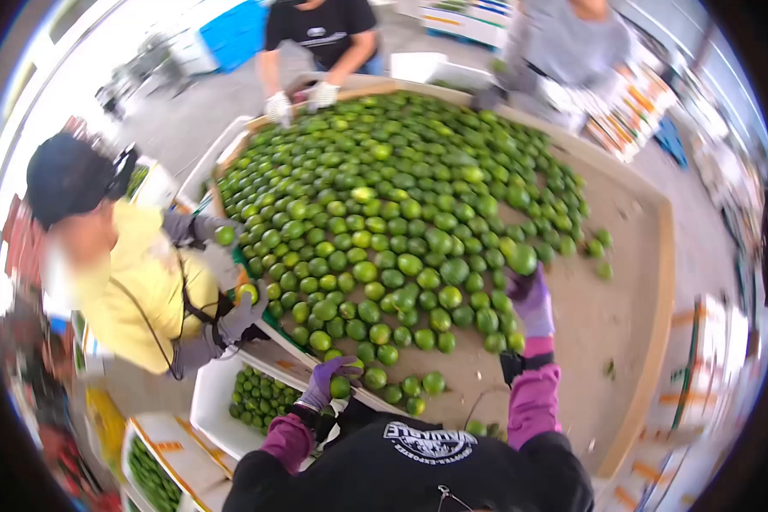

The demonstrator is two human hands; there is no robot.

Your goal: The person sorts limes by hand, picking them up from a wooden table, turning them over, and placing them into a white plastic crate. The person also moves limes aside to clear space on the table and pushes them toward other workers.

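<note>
Many green limes (384,205) lie spread over a large wooden-edged table (606,341). My right hand (531,299), in a purple glove, has its fingers around a lime (521,258) at the right side of the pile. Near the table's front-left edge, my left hand (327,381), also gloved in purple, holds another lime (340,386). A white box (209,401) with small limes in it stands just left of and below my left hand.
On the left, a person in a yellow shirt (154,282) holds limes in gloved hands. Two more people stand across the table, one in a black shirt (320,34), one in grey (572,51). Boxes (700,367) are stacked at the right.
</note>
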